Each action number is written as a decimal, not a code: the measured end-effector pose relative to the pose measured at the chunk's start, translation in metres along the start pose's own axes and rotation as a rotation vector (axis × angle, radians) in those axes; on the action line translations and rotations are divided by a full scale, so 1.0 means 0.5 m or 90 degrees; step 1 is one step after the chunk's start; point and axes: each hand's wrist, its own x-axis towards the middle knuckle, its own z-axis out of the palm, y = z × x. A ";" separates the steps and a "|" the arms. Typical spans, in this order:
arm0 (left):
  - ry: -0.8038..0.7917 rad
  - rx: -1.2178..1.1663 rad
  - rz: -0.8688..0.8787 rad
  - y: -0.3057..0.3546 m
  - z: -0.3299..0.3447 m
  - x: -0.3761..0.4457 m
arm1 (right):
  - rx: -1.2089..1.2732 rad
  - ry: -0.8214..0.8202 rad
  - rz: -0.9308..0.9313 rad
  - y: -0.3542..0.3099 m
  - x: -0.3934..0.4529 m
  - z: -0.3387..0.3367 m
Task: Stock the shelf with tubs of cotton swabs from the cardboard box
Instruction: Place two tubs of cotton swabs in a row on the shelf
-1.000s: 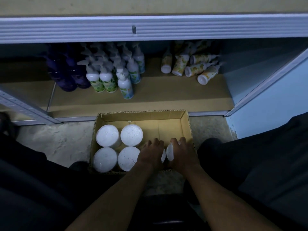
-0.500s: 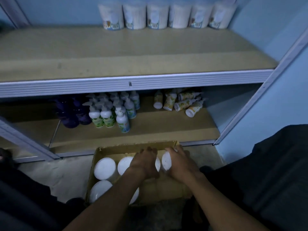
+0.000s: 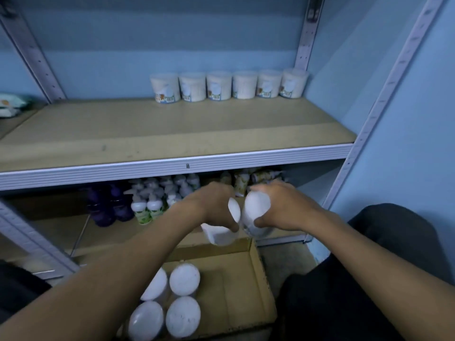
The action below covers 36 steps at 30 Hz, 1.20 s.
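My left hand [image 3: 209,205] grips a white-lidded tub of cotton swabs [image 3: 222,233], and my right hand [image 3: 283,207] grips a second tub [image 3: 254,212]. Both tubs hang side by side in the air above the cardboard box [image 3: 248,286], in front of the lower shelf. Several more tubs [image 3: 183,279] stand in the left part of the box, lids up. A row of several tubs [image 3: 218,86] stands at the back of the middle shelf [image 3: 147,134].
Pump bottles [image 3: 145,205] and purple bottles [image 3: 108,205] crowd the lower shelf, with yellow tubes [image 3: 242,183] behind my hands. Grey metal uprights [image 3: 379,104] frame the shelf against the blue wall. A packet [image 3: 9,105] lies at the far left. My dark-clothed knee [image 3: 384,242] is at the right.
Both hands took a tub each out of the box and lifted them up to the lower shelf's height. The view tilted up, bringing the middle shelf into sight.
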 end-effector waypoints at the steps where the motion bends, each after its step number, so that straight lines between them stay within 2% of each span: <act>1: -0.001 -0.001 0.003 0.011 -0.032 -0.002 | -0.001 0.012 -0.005 -0.002 -0.002 -0.027; 10: 0.041 0.098 0.022 0.101 -0.296 -0.007 | -0.044 0.111 -0.040 -0.028 -0.009 -0.263; 16: 0.041 0.072 0.004 0.117 -0.401 0.046 | -0.083 0.127 -0.011 -0.026 0.028 -0.360; 22: 0.020 0.033 -0.010 0.116 -0.445 0.125 | -0.081 0.114 0.034 -0.010 0.093 -0.391; 36: -0.022 0.039 -0.029 0.107 -0.440 0.246 | -0.069 0.082 0.068 0.032 0.175 -0.386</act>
